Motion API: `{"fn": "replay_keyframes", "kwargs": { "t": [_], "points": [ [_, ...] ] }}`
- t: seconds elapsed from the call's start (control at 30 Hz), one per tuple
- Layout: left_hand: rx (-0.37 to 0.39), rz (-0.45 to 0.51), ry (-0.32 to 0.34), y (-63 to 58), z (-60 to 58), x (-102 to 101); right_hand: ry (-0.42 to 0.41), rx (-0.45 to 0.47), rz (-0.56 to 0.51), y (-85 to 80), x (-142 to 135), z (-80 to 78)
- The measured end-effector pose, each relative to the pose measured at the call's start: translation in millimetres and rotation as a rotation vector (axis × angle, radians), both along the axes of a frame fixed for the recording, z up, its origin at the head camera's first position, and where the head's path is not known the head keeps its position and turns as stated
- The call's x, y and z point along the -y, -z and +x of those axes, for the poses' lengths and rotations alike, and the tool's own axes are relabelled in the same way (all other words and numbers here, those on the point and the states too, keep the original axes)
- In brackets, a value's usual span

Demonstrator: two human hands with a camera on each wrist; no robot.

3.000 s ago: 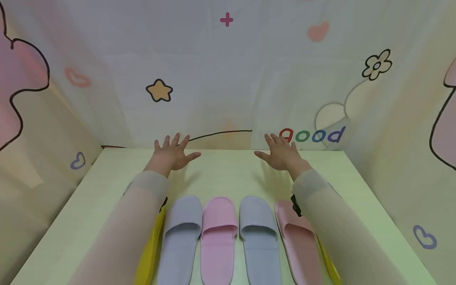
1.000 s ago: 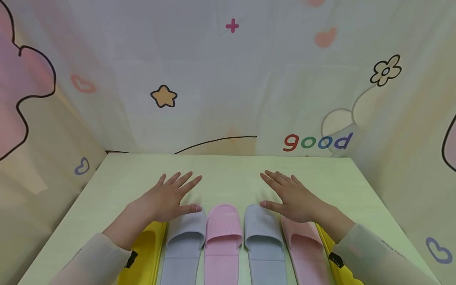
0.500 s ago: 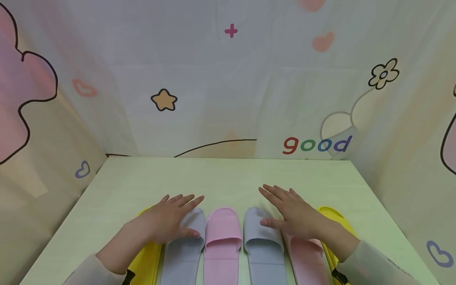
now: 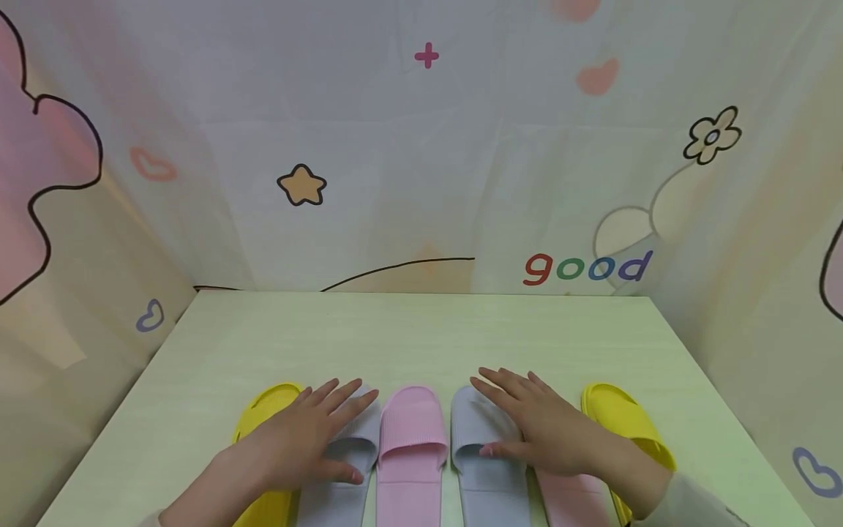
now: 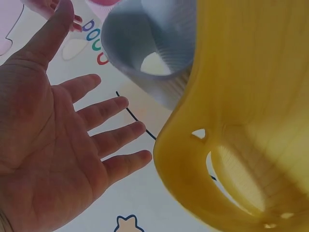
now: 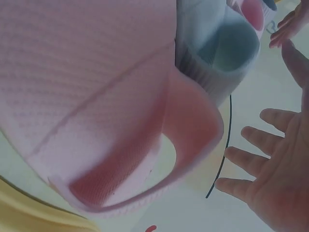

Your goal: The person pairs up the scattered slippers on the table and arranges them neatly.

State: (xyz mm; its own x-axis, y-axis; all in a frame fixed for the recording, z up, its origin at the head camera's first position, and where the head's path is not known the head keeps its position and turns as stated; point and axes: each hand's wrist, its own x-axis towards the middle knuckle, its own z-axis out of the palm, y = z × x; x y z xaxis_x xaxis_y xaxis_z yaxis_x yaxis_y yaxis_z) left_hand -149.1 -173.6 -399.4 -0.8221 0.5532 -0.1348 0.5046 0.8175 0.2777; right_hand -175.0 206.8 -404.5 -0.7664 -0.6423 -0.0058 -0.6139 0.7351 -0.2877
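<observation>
My left hand [image 4: 290, 446] hovers with spread fingers over the left yellow slipper [image 4: 263, 410] and the left grey slipper [image 4: 332, 505]. In the left wrist view its palm lies bare beside the yellow slipper [image 5: 256, 63]. The right hand [image 4: 546, 432], fingers also extended, is above the right grey slipper [image 4: 494, 490] and the right pink slipper [image 4: 573, 498], whose strap it mostly hides. In the right wrist view that pink slipper [image 6: 87, 72] stands close to the camera, apart from the fingers. Between the hands lies a pink slipper [image 4: 413, 424], with both straps and toes facing away from me.
A second yellow slipper [image 4: 622, 413] lies at the right end of the row, partly under my right forearm. The pale table [image 4: 421, 329] reaches back to a printed cloth [image 4: 369, 132], which also encloses both sides.
Both hands have drawn back toward me, from the table's far edge to over the slippers. The yellow slippers' toes have come out from under the arms. The slippers stay in their row.
</observation>
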Motion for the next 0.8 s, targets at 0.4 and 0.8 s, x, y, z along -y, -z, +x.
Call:
{"fn": "replay_keyframes", "kwargs": {
  "t": [0.4,0.8],
  "points": [
    [-0.024,-0.023,0.02,10.2,21.9,-3.3,-0.049,0.033,0.02,8.6,7.6,26.1],
    [0.005,-0.069,0.05,14.4,41.5,-7.5,-0.098,0.014,0.146,12.3,17.3,46.6]
  ]
}}
